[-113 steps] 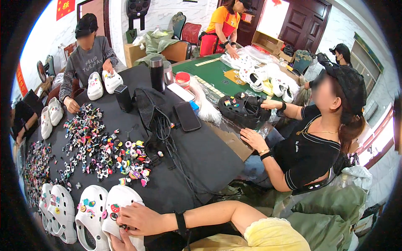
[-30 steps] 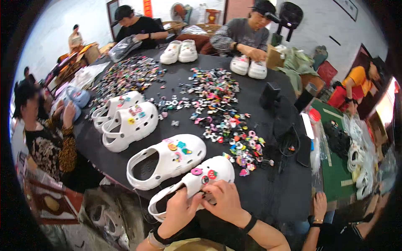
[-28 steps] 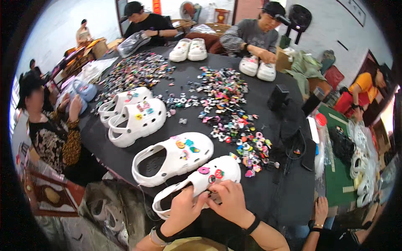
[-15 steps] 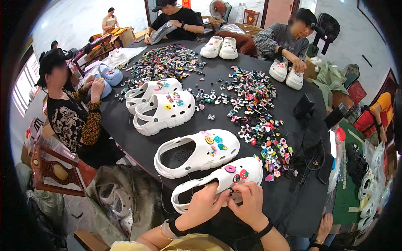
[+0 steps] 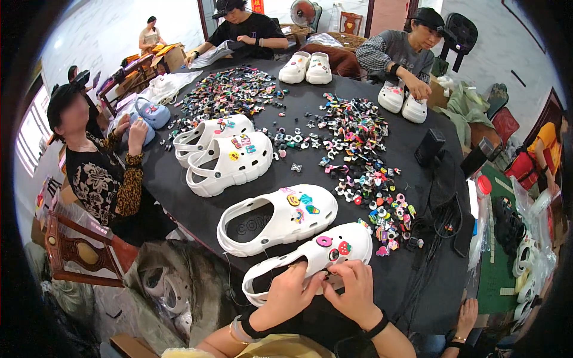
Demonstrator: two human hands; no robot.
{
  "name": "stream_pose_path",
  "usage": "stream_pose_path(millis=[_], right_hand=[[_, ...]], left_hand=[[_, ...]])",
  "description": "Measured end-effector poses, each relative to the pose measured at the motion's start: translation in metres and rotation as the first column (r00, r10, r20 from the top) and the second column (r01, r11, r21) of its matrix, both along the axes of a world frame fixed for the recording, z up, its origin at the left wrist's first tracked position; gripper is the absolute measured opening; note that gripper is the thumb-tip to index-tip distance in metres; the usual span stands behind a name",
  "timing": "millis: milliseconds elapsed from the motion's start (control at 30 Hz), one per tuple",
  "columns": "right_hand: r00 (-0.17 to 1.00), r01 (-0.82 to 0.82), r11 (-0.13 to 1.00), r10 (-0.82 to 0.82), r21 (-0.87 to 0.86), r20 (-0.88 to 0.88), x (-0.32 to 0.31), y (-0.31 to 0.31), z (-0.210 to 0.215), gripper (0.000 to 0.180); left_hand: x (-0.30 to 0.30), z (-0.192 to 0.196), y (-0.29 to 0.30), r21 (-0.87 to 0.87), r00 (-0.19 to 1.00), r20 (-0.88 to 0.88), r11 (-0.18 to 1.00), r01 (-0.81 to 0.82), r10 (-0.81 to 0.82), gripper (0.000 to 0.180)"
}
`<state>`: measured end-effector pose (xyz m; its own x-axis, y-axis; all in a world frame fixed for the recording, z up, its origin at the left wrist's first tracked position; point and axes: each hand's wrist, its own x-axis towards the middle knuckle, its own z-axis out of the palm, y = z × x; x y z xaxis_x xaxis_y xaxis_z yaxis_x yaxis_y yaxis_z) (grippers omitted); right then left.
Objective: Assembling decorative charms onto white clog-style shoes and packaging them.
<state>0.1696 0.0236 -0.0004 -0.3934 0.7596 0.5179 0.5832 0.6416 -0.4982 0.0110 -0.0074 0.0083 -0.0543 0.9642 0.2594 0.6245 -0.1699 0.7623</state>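
The nearest white clog point(image 5: 359, 237) lies tilted under my hands. A purple ring-shaped charm point(image 5: 324, 241) and a strawberry charm point(image 5: 345, 247) sit on its upper. My left hand point(image 5: 293, 293) is closed on the clog's near side, its fingers reaching into the foot opening and its thumb outside. My right hand point(image 5: 353, 291) is closed in a pinch against the same side; a small dark piece shows between the thumbs, too hidden to name. Just beyond stands a matching white clog point(image 5: 325, 203) decorated with several colourful charms.
Another white clog pair point(image 5: 239, 173) stands farther left. Heaps of loose charms point(image 5: 355, 131) spread across the black table point(image 5: 310, 167). Dark box-shaped devices point(image 5: 430, 148) and cables lie right. Co-workers sit around the table, one handling white clogs point(image 5: 414, 110), another blue clogs point(image 5: 154, 110).
My hands keep nearly the same grip on the clog. At the far side, a co-worker's clear plastic bag has gone lower, toward the table. The whole view has shifted slightly.
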Motion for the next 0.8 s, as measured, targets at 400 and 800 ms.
stream_pose_path(millis=[400,800], right_hand=[[1.0,-0.017,1.0,0.017,-0.013,-0.006,0.0024,0.0015,0.0021,0.046],[0.999,-0.014,0.999,0.013,-0.034,-0.037,0.0015,-0.0011,0.0025,0.037]], left_hand=[[0.0015,0.0005,0.0001,0.05,0.999,-0.034,0.999,-0.015,0.016,0.03],[0.0007,0.0005,0.0003,0.12,0.999,-0.05,0.993,-0.006,0.012,0.028]])
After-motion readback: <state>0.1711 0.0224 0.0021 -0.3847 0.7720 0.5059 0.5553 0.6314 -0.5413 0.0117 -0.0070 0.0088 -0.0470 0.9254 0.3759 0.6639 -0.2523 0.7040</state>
